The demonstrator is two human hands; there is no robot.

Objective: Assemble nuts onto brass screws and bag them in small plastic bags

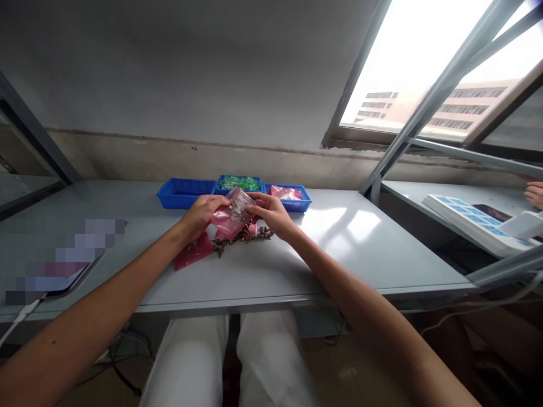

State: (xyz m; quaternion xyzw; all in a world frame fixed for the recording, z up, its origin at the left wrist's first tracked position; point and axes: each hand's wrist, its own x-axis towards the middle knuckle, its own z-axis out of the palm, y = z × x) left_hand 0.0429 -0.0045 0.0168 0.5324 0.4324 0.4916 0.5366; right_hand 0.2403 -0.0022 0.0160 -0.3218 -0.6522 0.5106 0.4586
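Observation:
Between my two hands a pink clear plastic bag (231,219) is held up over the table, with small metal pieces showing inside. My left hand (203,213) pinches its left edge, and my right hand (271,212) grips the right side. Below the bag lies a loose pile of small bronze-coloured metal pieces, screws by their look (263,233). Another pink bag (193,252) rests flat on the table just under my left hand. Part of the pile is hidden behind the held bag.
Along the back stand a blue tray (186,200) with nothing visible inside, one with green packets (241,182), and one with pink bags (287,193). A tablet-like device (72,277) with a cable lies at left. Another person's hand (535,194) is near a white tray (479,223) at right.

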